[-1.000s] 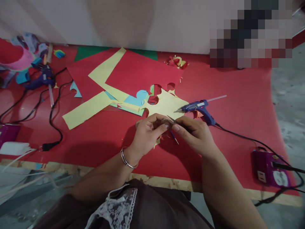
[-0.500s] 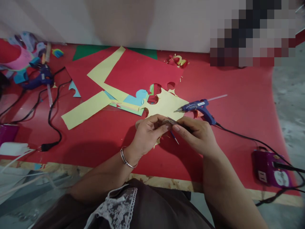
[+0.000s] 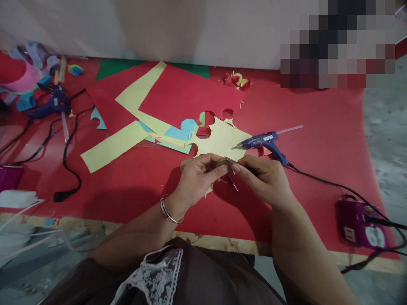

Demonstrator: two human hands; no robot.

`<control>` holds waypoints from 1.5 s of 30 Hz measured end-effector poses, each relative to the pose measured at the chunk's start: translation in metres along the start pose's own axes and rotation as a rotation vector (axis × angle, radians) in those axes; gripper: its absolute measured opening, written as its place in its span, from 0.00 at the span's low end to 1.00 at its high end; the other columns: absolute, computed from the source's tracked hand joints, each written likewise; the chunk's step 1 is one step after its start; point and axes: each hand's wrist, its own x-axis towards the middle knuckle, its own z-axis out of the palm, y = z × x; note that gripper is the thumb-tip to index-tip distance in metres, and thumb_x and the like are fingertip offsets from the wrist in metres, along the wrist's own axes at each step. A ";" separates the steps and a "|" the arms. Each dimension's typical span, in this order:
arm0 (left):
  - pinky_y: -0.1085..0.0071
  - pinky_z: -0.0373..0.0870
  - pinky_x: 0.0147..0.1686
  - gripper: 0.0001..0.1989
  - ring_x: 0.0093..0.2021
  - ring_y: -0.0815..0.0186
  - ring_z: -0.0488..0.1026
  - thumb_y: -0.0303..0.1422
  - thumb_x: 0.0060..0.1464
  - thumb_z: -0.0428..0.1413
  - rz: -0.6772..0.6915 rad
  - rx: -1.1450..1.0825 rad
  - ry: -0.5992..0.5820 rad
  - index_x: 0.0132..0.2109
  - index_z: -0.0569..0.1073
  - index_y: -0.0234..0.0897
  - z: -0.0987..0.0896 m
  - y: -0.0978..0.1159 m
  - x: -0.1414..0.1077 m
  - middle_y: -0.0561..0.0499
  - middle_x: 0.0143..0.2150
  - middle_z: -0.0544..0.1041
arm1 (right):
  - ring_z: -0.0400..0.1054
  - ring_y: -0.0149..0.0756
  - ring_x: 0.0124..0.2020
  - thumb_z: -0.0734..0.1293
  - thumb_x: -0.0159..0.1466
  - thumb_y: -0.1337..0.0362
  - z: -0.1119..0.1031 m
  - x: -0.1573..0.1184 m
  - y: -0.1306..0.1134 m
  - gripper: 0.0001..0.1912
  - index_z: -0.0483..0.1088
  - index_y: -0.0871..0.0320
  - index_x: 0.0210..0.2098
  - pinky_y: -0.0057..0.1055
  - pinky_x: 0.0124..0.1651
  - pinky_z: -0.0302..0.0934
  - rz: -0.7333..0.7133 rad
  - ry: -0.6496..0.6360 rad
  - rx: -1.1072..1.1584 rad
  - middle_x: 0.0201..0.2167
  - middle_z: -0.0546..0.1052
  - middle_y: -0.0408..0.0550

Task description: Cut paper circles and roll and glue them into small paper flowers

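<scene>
Both hands are together just below the middle of the frame, left hand [image 3: 197, 180] and right hand [image 3: 263, 180] each with thumb and fingers pinched on a small thin piece [image 3: 227, 161]. Fingers cover most of it, so I can't tell what it is. A pointed blue stick [image 3: 233, 184] pokes out underneath. They're also blocking the near edge of a yellow cut-up sheet [image 3: 227, 137], and a blue glue gun [image 3: 260, 141] has its nozzle over that sheet's right side. Its black cord [image 3: 330, 183] runs to the lower right, near a purple box [image 3: 361, 224]. Big red paper [image 3: 187, 93] up top, yellow strip [image 3: 114, 146] left of center, second glue gun [image 3: 52, 103] upper left.
</scene>
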 end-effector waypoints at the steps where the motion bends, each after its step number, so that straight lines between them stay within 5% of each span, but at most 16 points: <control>1: 0.76 0.68 0.27 0.16 0.27 0.73 0.69 0.41 0.48 0.76 -0.007 0.004 0.002 0.38 0.84 0.37 0.000 0.000 0.000 0.55 0.28 0.74 | 0.56 0.26 0.22 0.67 0.75 0.50 0.000 0.000 0.001 0.24 0.71 0.58 0.27 0.29 0.26 0.50 0.001 0.006 -0.004 0.21 0.67 0.40; 11: 0.75 0.68 0.27 0.15 0.27 0.72 0.69 0.43 0.51 0.74 0.024 0.080 -0.043 0.40 0.85 0.38 -0.003 0.003 0.001 0.54 0.29 0.76 | 0.55 0.27 0.22 0.66 0.74 0.43 -0.005 0.001 -0.001 0.27 0.70 0.57 0.28 0.30 0.25 0.49 0.047 -0.039 -0.023 0.20 0.66 0.40; 45: 0.73 0.65 0.31 0.13 0.30 0.71 0.67 0.41 0.56 0.70 -0.016 0.136 -0.200 0.35 0.79 0.36 -0.012 0.017 0.004 0.53 0.30 0.74 | 0.54 0.27 0.21 0.66 0.74 0.42 -0.005 0.002 -0.005 0.29 0.71 0.57 0.26 0.30 0.23 0.47 0.064 -0.086 0.034 0.18 0.65 0.40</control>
